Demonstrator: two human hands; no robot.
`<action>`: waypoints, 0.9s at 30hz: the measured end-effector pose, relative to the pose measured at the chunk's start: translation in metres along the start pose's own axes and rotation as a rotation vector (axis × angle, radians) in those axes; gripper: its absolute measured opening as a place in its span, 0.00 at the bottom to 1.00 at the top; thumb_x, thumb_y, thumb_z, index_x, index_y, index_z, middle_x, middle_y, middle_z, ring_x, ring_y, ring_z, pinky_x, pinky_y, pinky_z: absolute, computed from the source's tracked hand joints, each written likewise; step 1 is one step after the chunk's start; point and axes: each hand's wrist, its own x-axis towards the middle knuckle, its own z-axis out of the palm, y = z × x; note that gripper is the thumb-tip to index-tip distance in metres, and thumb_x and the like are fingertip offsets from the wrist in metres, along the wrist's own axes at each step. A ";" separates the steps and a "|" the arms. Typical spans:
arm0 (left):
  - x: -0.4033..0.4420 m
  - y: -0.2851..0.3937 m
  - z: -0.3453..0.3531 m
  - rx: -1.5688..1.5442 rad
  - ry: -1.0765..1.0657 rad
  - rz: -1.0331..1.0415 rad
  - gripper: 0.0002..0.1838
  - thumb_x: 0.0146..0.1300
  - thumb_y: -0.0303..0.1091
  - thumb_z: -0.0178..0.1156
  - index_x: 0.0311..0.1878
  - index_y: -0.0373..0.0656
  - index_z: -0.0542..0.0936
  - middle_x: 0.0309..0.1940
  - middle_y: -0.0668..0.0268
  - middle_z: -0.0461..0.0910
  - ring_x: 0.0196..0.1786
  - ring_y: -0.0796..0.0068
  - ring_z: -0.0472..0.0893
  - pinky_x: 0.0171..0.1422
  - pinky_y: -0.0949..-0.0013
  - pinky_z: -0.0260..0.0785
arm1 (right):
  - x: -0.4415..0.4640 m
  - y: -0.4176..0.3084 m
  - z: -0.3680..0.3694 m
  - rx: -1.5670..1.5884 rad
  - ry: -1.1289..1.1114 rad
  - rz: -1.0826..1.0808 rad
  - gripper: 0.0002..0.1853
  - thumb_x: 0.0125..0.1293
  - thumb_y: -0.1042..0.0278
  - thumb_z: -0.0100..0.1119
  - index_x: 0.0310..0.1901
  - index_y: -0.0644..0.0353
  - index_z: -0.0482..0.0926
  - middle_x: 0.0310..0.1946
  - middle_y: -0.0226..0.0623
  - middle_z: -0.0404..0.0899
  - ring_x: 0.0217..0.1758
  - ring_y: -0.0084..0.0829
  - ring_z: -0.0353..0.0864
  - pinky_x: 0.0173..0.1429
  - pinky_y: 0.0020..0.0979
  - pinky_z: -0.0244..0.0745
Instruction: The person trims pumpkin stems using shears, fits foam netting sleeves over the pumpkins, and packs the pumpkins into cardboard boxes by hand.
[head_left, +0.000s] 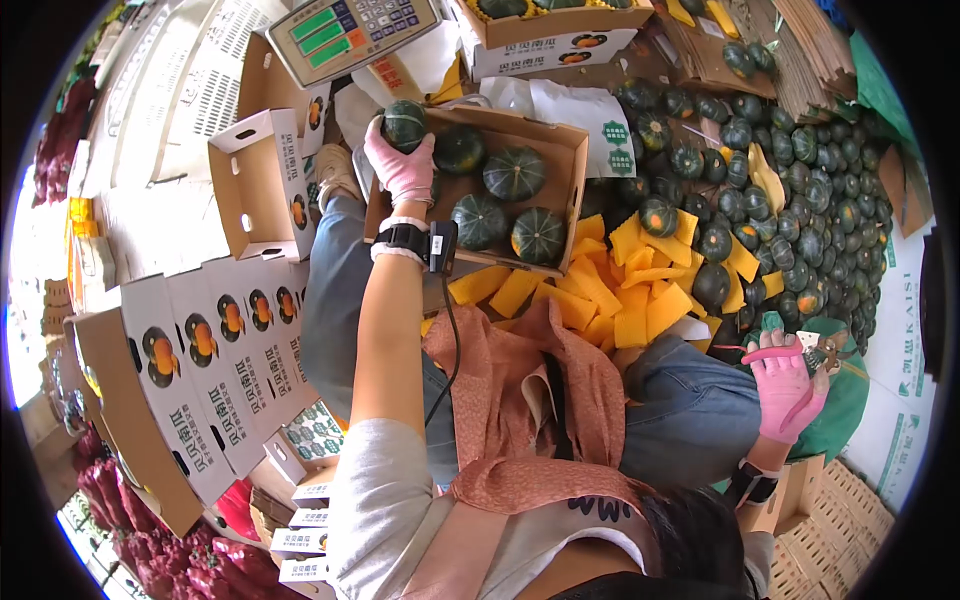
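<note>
My left hand [400, 167], in a pink glove with bare fingertips, is closed around a small dark green squash [405, 126] at the left end of an open cardboard box [574, 160]. Inside that box lie several more squashes, among them a striped one [514, 173] and one with an orange patch [538, 236]. Out to the right, above my knee, my right hand [785, 388], gloved the same way, is wrapped around red-handled clippers [772, 353]. Their metal end is small and partly hidden by the fingers.
A digital scale [350, 35] stands behind the box. Yellow foam sheets [630, 290] lie between my legs and a large pile of squashes [790, 200] on the right. Printed cartons [215, 350] line the left, with an open carton [262, 185] nearer the box.
</note>
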 end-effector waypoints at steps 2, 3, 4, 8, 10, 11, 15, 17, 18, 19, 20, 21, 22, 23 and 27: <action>-0.007 -0.003 0.008 0.054 -0.023 0.025 0.43 0.32 0.30 0.75 0.58 0.41 0.66 0.50 0.56 0.69 0.55 0.57 0.70 0.63 0.61 0.61 | 0.000 0.001 0.003 -0.034 0.061 -0.007 0.38 0.62 0.42 0.48 0.59 0.73 0.62 0.60 0.55 0.60 0.67 0.53 0.55 0.72 0.55 0.46; -0.012 -0.004 0.010 0.051 -0.042 0.020 0.43 0.33 0.30 0.75 0.58 0.41 0.67 0.50 0.56 0.69 0.55 0.56 0.70 0.63 0.61 0.61 | 0.001 0.002 0.004 -0.040 0.068 -0.003 0.38 0.62 0.42 0.48 0.59 0.73 0.61 0.60 0.54 0.60 0.67 0.53 0.56 0.72 0.55 0.47; -0.014 -0.006 0.012 0.050 -0.062 0.017 0.43 0.33 0.30 0.75 0.57 0.41 0.67 0.50 0.55 0.70 0.55 0.56 0.70 0.63 0.60 0.61 | 0.002 0.003 0.005 -0.044 0.075 -0.001 0.38 0.62 0.42 0.49 0.59 0.73 0.61 0.59 0.54 0.60 0.67 0.53 0.56 0.72 0.55 0.47; -0.008 -0.011 0.010 -0.048 -0.141 -0.312 0.41 0.39 0.40 0.75 0.57 0.40 0.65 0.46 0.57 0.75 0.47 0.62 0.76 0.54 0.63 0.68 | 0.006 0.007 0.012 -0.128 0.120 -0.014 0.39 0.60 0.41 0.50 0.58 0.72 0.61 0.57 0.53 0.61 0.65 0.52 0.58 0.71 0.54 0.49; -0.004 -0.019 0.010 -0.034 -0.196 -0.363 0.37 0.41 0.44 0.75 0.53 0.39 0.69 0.41 0.58 0.78 0.43 0.66 0.78 0.52 0.65 0.69 | 0.009 0.008 0.015 -0.170 0.085 -0.028 0.40 0.59 0.41 0.51 0.59 0.72 0.60 0.58 0.53 0.61 0.66 0.52 0.58 0.71 0.54 0.49; 0.002 -0.025 0.007 -0.069 -0.274 -0.394 0.36 0.42 0.45 0.75 0.52 0.38 0.71 0.41 0.58 0.79 0.43 0.67 0.78 0.52 0.66 0.69 | 0.009 0.008 0.014 -0.172 0.104 -0.033 0.41 0.57 0.42 0.53 0.60 0.72 0.59 0.58 0.53 0.61 0.66 0.52 0.58 0.71 0.54 0.49; 0.018 -0.039 0.000 0.008 -0.518 -0.416 0.34 0.48 0.52 0.70 0.50 0.35 0.74 0.41 0.59 0.81 0.42 0.69 0.79 0.49 0.67 0.70 | 0.011 0.010 0.015 -0.206 0.038 -0.027 0.40 0.57 0.47 0.53 0.62 0.72 0.57 0.59 0.54 0.61 0.67 0.52 0.58 0.71 0.54 0.49; 0.018 -0.054 0.000 0.011 -0.548 -0.291 0.29 0.56 0.52 0.64 0.50 0.36 0.75 0.38 0.55 0.81 0.40 0.61 0.80 0.48 0.65 0.71 | 0.010 0.011 0.018 -0.233 0.034 -0.019 0.40 0.57 0.48 0.53 0.62 0.73 0.56 0.59 0.54 0.61 0.67 0.52 0.57 0.71 0.54 0.48; 0.017 -0.069 0.000 0.078 -0.540 -0.184 0.28 0.58 0.52 0.61 0.51 0.38 0.75 0.39 0.53 0.81 0.41 0.57 0.80 0.48 0.64 0.71 | 0.010 0.011 0.018 -0.249 0.028 -0.014 0.40 0.57 0.48 0.53 0.62 0.73 0.56 0.59 0.55 0.61 0.67 0.52 0.57 0.71 0.54 0.48; 0.018 -0.083 -0.001 0.145 -0.529 -0.075 0.26 0.60 0.52 0.58 0.51 0.39 0.75 0.39 0.51 0.81 0.42 0.53 0.80 0.48 0.62 0.71 | 0.009 0.010 0.014 -0.237 0.020 0.004 0.40 0.58 0.49 0.52 0.63 0.73 0.55 0.60 0.55 0.60 0.68 0.53 0.56 0.72 0.54 0.47; 0.021 -0.083 -0.004 0.210 -0.516 0.038 0.25 0.63 0.52 0.55 0.51 0.40 0.75 0.39 0.48 0.80 0.43 0.50 0.80 0.48 0.61 0.71 | 0.007 0.008 0.007 -0.223 0.009 0.018 0.40 0.59 0.50 0.51 0.64 0.73 0.53 0.61 0.55 0.59 0.69 0.53 0.55 0.73 0.55 0.45; 0.025 -0.064 -0.012 0.505 -0.607 -0.157 0.22 0.67 0.51 0.47 0.50 0.43 0.75 0.40 0.44 0.78 0.45 0.43 0.77 0.48 0.55 0.70 | 0.006 0.007 0.003 -0.210 -0.003 0.032 0.40 0.59 0.50 0.50 0.65 0.73 0.52 0.63 0.55 0.58 0.70 0.54 0.53 0.73 0.55 0.44; 0.019 -0.080 -0.017 0.577 -0.634 -0.123 0.22 0.68 0.51 0.45 0.53 0.44 0.73 0.40 0.46 0.79 0.45 0.42 0.77 0.48 0.51 0.70 | 0.004 0.007 0.002 -0.215 -0.029 0.023 0.40 0.59 0.51 0.49 0.65 0.73 0.52 0.63 0.55 0.58 0.70 0.54 0.53 0.74 0.55 0.44; 0.008 -0.064 -0.022 0.667 -0.618 -0.153 0.22 0.68 0.50 0.45 0.55 0.44 0.70 0.40 0.46 0.79 0.45 0.43 0.77 0.48 0.50 0.70 | 0.003 0.007 0.003 -0.221 -0.056 0.012 0.40 0.60 0.51 0.49 0.65 0.73 0.52 0.63 0.56 0.57 0.70 0.54 0.53 0.74 0.55 0.44; -0.038 -0.048 -0.032 0.747 -0.510 0.026 0.25 0.65 0.44 0.51 0.60 0.41 0.63 0.44 0.49 0.79 0.43 0.47 0.80 0.47 0.50 0.72 | 0.002 0.008 0.002 -0.194 -0.178 -0.018 0.36 0.62 0.55 0.43 0.65 0.73 0.52 0.65 0.58 0.55 0.70 0.55 0.51 0.74 0.55 0.44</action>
